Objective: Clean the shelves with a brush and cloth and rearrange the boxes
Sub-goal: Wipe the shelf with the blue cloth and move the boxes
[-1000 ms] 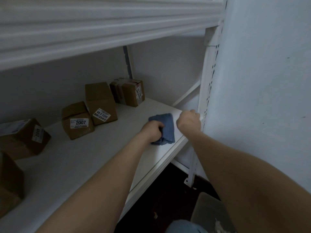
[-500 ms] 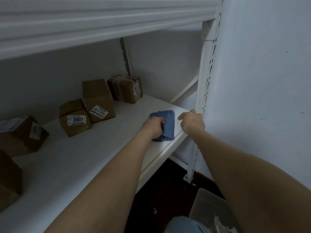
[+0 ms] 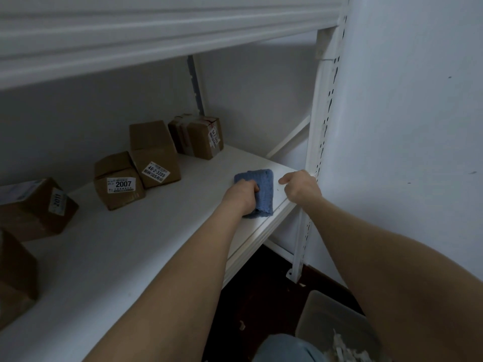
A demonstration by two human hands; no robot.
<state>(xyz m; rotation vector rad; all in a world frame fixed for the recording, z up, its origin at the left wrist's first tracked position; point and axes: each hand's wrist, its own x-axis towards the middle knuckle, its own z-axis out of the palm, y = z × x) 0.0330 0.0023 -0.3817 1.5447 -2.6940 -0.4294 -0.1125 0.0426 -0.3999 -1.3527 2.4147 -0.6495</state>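
Note:
A folded blue cloth (image 3: 264,189) lies on the white shelf (image 3: 130,244) near its right end, and my left hand (image 3: 241,195) grips its left side. Just right of the cloth, my right hand (image 3: 300,188) rests at the shelf's front right corner beside the upright post (image 3: 316,126). Its thumb sticks out to the left, its fingers are loosely bent, and nothing shows in it. Cardboard boxes stand along the back: one labelled 2007 (image 3: 117,178), a taller one (image 3: 154,152) leaning beside it, and a taped one (image 3: 196,134). No brush is in view.
Two more boxes sit at the shelf's left end, one labelled (image 3: 34,207) and one at the frame edge (image 3: 15,270). An upper shelf (image 3: 156,30) hangs low overhead. A wall (image 3: 405,126) closes the right side. A grey bin (image 3: 334,325) with scraps stands on the dark floor below.
My right hand has come off the upright post and moved slightly left along the shelf corner, with its thumb now stuck out. My left hand still grips the cloth in about the same spot.

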